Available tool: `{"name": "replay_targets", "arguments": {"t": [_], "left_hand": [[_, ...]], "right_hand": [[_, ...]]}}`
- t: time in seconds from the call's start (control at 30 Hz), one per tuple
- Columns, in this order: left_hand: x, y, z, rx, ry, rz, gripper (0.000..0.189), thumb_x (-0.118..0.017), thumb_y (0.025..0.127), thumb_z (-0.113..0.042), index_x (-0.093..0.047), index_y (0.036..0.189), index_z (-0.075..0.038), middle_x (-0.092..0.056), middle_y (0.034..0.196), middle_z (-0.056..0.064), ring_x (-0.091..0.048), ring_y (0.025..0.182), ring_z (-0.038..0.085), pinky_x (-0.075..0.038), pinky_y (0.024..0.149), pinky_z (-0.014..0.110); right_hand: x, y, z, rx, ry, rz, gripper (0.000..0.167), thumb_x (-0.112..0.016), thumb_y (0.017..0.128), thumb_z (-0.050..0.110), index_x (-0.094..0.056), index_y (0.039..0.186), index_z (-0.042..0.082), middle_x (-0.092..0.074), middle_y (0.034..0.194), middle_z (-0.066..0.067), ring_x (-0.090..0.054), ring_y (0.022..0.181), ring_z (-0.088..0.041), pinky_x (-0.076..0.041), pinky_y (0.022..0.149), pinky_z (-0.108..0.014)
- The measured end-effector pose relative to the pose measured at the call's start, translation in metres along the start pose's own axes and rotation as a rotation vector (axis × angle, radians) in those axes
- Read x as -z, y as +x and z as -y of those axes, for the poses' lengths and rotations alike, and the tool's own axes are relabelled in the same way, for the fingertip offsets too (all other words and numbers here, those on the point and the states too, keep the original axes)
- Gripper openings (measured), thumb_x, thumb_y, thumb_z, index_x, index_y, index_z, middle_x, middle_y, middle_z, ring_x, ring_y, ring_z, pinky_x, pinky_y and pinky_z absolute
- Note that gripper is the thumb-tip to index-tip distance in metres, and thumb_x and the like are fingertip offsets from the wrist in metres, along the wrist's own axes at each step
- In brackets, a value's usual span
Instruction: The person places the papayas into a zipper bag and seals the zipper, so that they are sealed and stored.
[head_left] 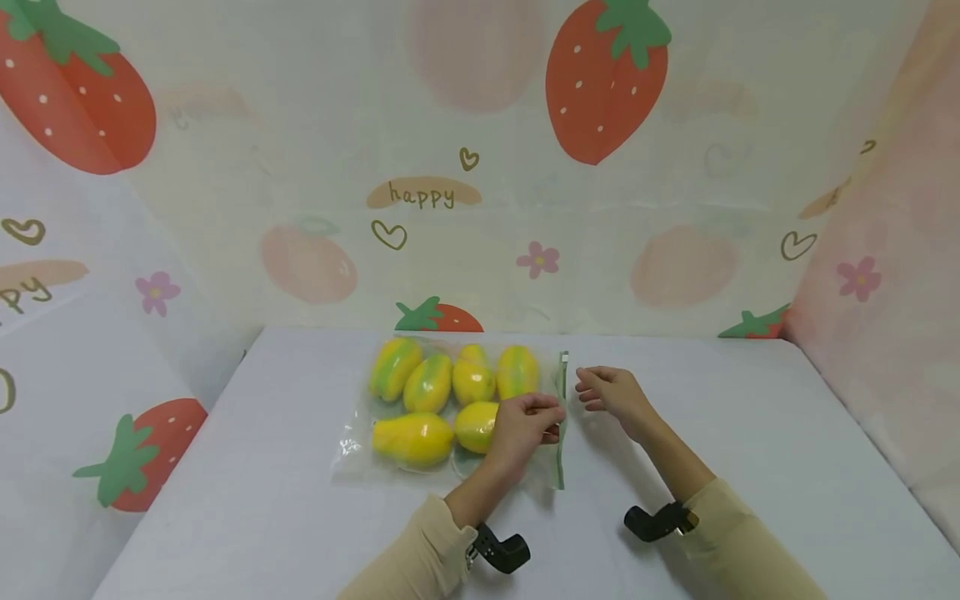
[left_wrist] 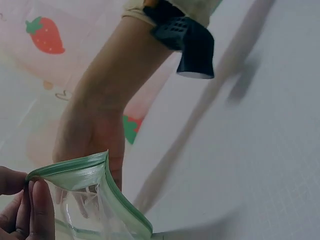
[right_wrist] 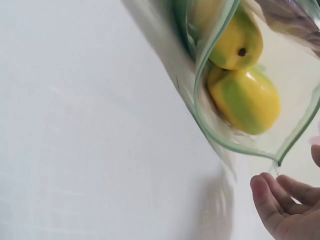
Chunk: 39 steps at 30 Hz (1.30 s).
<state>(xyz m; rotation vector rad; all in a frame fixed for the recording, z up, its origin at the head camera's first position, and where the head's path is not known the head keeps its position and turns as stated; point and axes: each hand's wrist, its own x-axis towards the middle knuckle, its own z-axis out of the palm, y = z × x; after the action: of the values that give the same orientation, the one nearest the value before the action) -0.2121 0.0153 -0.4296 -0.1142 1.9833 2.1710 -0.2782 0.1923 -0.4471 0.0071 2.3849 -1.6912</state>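
A clear zip bag [head_left: 352, 454] with a green zip edge lies on the table, holding several yellow fruits with green streaks that look like papayas [head_left: 414, 439]. My left hand [head_left: 521, 429] reaches over the bag's near right part and pinches the green edge between thumb and fingers. In the left wrist view the bag's mouth [left_wrist: 131, 212] gapes beside the left hand [left_wrist: 25, 205]. Just right of the bag, my right hand [head_left: 618, 400] holds nothing, its fingers loosely bent. The right wrist view shows that hand [right_wrist: 290, 205] close to a corner of the mouth.
The white table [head_left: 750, 417] extends on both sides of the bag. Behind it stands a backdrop [head_left: 465, 275] printed with strawberries and hearts, with similar side panels. A black wrist camera [head_left: 502, 550] is strapped to the left wrist, another [head_left: 652, 523] to the right.
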Motion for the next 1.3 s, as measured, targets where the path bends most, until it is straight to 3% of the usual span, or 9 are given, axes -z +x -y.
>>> {"name": "replay_targets", "arguments": {"t": [0.17, 0.43, 0.63, 0.8, 0.97, 1.17, 1.3], "left_hand": [[-0.003, 0.001, 0.005, -0.037, 0.067, -0.012, 0.023, -0.069, 0.088, -0.007, -0.068, 0.106, 0.007, -0.069, 0.08, 0.006, -0.059, 0.06, 0.007, -0.058, 0.062, 0.025], [-0.007, -0.004, 0.006, -0.089, 0.152, 0.005, 0.021, -0.07, 0.084, -0.005, -0.068, 0.102, 0.006, -0.068, 0.079, 0.008, -0.058, 0.059, 0.008, -0.056, 0.059, 0.023], [-0.009, -0.005, 0.01, -0.147, 0.383, 0.045, 0.024, -0.069, 0.083, -0.005, -0.066, 0.105, 0.004, -0.064, 0.074, 0.003, -0.056, 0.054, 0.005, -0.051, 0.053, 0.018], [-0.009, -0.008, 0.011, -0.205, 0.588, 0.038, 0.025, -0.069, 0.081, -0.006, -0.066, 0.105, -0.001, -0.064, 0.072, 0.0, -0.052, 0.051, 0.003, -0.043, 0.049, 0.016], [-0.01, -0.007, 0.014, -0.244, 0.754, 0.044, 0.022, -0.07, 0.08, -0.007, -0.067, 0.102, -0.004, -0.063, 0.072, -0.001, -0.05, 0.057, 0.004, -0.041, 0.051, 0.016], [-0.014, -0.009, 0.014, -0.212, 0.934, 0.133, 0.024, -0.069, 0.08, -0.003, -0.065, 0.104, -0.001, -0.06, 0.072, 0.0, -0.051, 0.062, 0.009, -0.043, 0.054, 0.019], [-0.019, -0.012, 0.012, -0.188, 1.055, 0.154, 0.024, -0.07, 0.08, -0.002, -0.065, 0.103, -0.001, -0.064, 0.076, 0.004, -0.053, 0.064, 0.013, -0.046, 0.056, 0.022]], "right_hand": [[-0.003, 0.012, 0.002, -0.05, -0.019, 0.025, 0.062, -0.049, 0.101, 0.042, -0.051, 0.131, -0.012, -0.062, 0.121, -0.03, -0.068, 0.1, -0.029, -0.058, 0.086, -0.036], [-0.01, 0.024, 0.002, -0.117, 0.051, 0.035, 0.065, -0.049, 0.1, 0.045, -0.051, 0.131, -0.012, -0.067, 0.107, -0.021, -0.067, 0.076, -0.012, -0.059, 0.076, -0.028], [-0.009, 0.026, 0.003, -0.123, 0.106, 0.038, 0.061, -0.049, 0.1, 0.043, -0.055, 0.125, -0.013, -0.069, 0.089, -0.009, -0.064, 0.066, -0.01, -0.057, 0.067, -0.023], [-0.012, 0.03, 0.005, -0.099, 0.149, -0.015, 0.054, -0.057, 0.098, 0.034, -0.058, 0.119, -0.015, -0.066, 0.072, -0.002, -0.061, 0.058, -0.009, -0.055, 0.061, -0.021], [-0.02, 0.037, 0.008, -0.079, 0.165, -0.072, 0.045, -0.062, 0.096, 0.025, -0.061, 0.117, -0.015, -0.065, 0.071, 0.001, -0.061, 0.061, -0.008, -0.055, 0.06, -0.02], [-0.026, 0.042, 0.013, -0.087, 0.192, -0.136, 0.038, -0.064, 0.094, 0.018, -0.063, 0.116, -0.013, -0.065, 0.073, 0.002, -0.061, 0.064, -0.008, -0.054, 0.061, -0.02], [-0.028, 0.043, 0.014, -0.104, 0.194, -0.17, 0.036, -0.063, 0.094, 0.017, -0.064, 0.115, -0.012, -0.064, 0.074, 0.0, -0.06, 0.064, -0.008, -0.054, 0.061, -0.02]]}}
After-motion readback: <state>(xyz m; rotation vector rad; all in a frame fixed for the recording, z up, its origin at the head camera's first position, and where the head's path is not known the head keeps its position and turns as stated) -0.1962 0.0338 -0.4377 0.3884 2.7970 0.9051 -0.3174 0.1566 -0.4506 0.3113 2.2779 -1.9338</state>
